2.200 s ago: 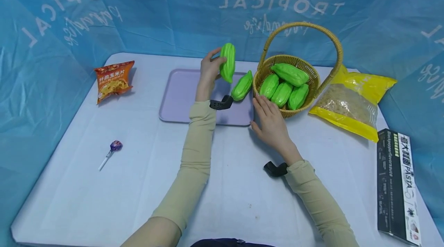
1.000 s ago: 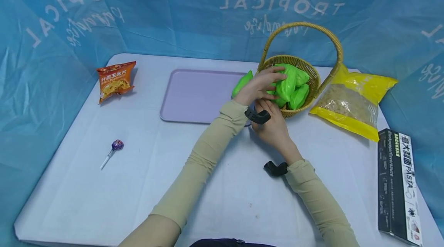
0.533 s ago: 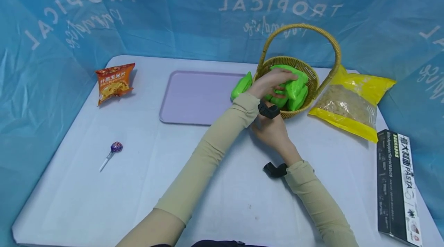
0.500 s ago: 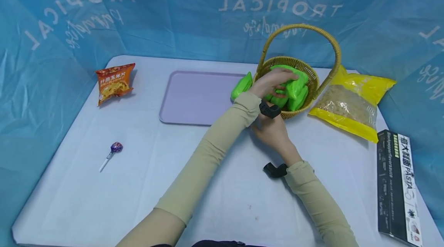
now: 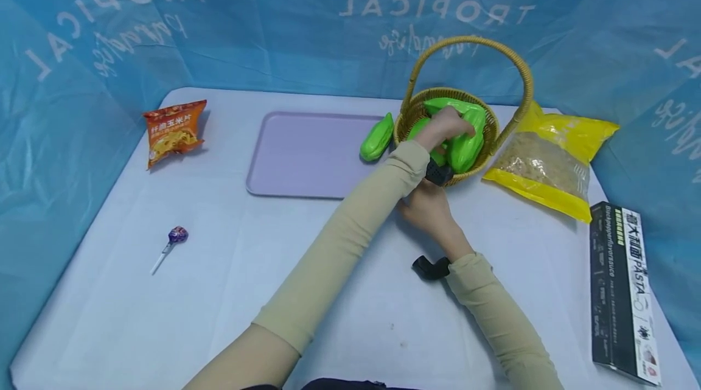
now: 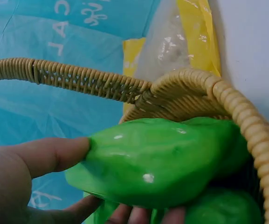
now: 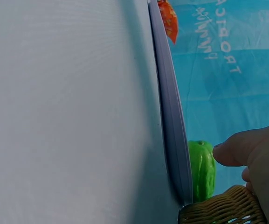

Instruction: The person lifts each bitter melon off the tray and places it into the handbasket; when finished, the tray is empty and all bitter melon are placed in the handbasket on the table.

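Note:
A ribbed green gourd [image 6: 157, 161] lies between the thumb and fingers of my left hand [image 5: 448, 125], inside the wicker basket [image 5: 402, 119]. Thumb on one side and fingers underneath, the left hand grips it, as the left wrist view shows. More green gourds lie below and around it, partly covered by the hand. My right hand [image 5: 429, 210] rests against the basket's near left side, its fingers hidden behind my left wrist in the head view. In the right wrist view its thumb [image 7: 234, 149] sticks out straight above the rim. Another gourd [image 5: 376, 140] lies on the tray's right end.
The lilac tray [image 5: 306, 153] lies just left of the basket, whose tall handle [image 5: 471, 40] arches overhead. A yellow bag [image 5: 547, 159] sits at the basket's right, with a black pasta box [image 5: 619, 292] nearer. An orange snack bag [image 5: 174, 131] and a lollipop [image 5: 172, 241] are at left.
My left hand has carried the green gourd from above the tray rightward into the basket, then a little deeper and further right. The right hand has stayed at the basket's side.

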{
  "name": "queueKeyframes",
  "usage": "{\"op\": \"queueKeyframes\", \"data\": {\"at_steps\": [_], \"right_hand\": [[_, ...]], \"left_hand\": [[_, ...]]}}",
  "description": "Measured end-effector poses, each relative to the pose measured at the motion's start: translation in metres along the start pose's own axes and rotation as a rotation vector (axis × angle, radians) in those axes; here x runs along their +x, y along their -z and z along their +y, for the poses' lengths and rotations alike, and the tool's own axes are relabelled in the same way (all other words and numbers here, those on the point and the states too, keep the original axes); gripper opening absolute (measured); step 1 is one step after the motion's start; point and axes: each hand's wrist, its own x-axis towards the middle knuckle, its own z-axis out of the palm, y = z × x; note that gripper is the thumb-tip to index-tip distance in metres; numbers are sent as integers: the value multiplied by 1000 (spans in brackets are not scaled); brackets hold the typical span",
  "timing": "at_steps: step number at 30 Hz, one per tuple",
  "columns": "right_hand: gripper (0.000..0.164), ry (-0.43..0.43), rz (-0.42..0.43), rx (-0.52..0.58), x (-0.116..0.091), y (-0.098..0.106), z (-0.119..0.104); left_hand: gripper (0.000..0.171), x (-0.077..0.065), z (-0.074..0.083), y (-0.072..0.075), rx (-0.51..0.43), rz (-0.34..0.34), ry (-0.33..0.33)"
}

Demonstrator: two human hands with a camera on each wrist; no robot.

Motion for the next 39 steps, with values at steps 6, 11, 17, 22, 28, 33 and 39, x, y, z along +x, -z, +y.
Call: {"op": "queueKeyframes", "data": {"at_steps": [6, 11, 17, 22, 28, 33, 39], "right_hand": [[26, 29, 23, -18, 1, -1, 1], [35, 44, 48, -6, 1, -2, 2], [34, 63, 82, -27, 2, -5, 2], [33, 51, 69, -29, 3, -4, 1], [36, 41, 50, -12, 2, -2, 1], [34, 36, 34, -4, 2, -1, 0], [38, 39, 30, -2, 2, -1, 0]], "left_hand": [[34, -2, -3, 4, 124, -19, -1], [29, -4, 1, 8, 221, -65, 0], [67, -5, 4, 12, 248, -108, 30], [70, -1, -1, 11, 252, -78, -27], [67, -3, -4, 10, 241, 7, -132], [60, -3, -6, 9, 220, 33, -140], [44, -2, -6, 10, 298, -24, -112]]}}
